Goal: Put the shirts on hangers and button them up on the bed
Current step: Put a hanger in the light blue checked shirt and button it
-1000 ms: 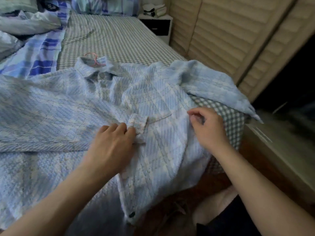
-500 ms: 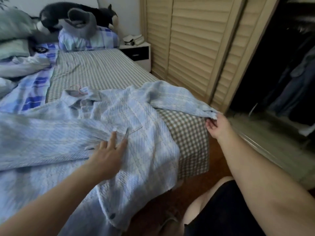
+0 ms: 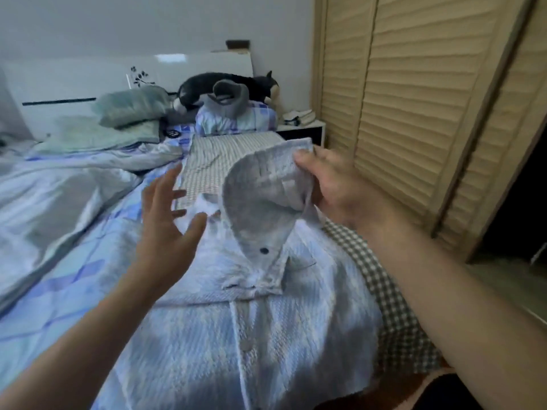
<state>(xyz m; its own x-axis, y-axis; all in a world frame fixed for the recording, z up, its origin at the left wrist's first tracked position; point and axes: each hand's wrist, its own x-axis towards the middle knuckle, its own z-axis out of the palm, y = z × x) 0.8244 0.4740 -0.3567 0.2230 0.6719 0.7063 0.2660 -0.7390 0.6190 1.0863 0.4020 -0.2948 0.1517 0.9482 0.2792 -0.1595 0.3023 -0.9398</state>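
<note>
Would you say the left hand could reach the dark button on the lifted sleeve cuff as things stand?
Probably yes: the left hand is open beside the cuff, and the dark button faces the camera, uncovered.

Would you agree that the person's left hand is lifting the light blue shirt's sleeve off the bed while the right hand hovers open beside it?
Not quite: the hands are swapped. In the head view, the right hand has its grip on the raised sleeve of the light blue checked shirt, while the left hand hovers open beside it.

Pale blue plaid shirt [image 3: 266, 335], seemingly dark button [image 3: 264, 250], checked bedsheet [image 3: 393, 315].
</note>
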